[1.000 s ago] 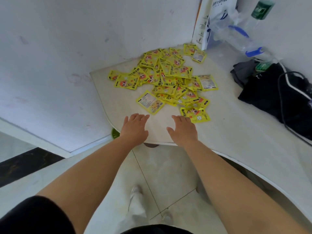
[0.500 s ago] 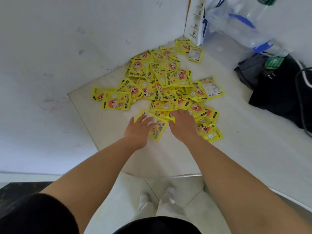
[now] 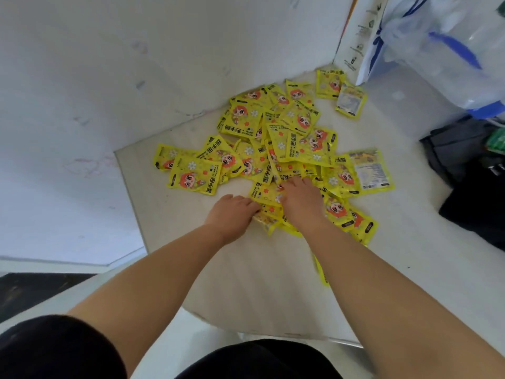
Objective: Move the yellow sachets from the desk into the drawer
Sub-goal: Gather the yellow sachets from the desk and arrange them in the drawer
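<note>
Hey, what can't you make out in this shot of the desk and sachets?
Head view:
- Drawer: not in frame.
- Left hand and right hand: their backs hide whether fingers grip any sachets.
- Sachet count: the pile overlaps itself.
- Plastic bag: blurred, cut by the top-right edge.
- Black bag: cut by the right edge.

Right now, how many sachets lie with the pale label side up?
2. Far sachet lies near the paper bag; right sachet sits at the right edge of the pile. Others may be hidden underneath.

Bright, even light, faint shadows, wide-angle bending at edges (slight motion blur)
</note>
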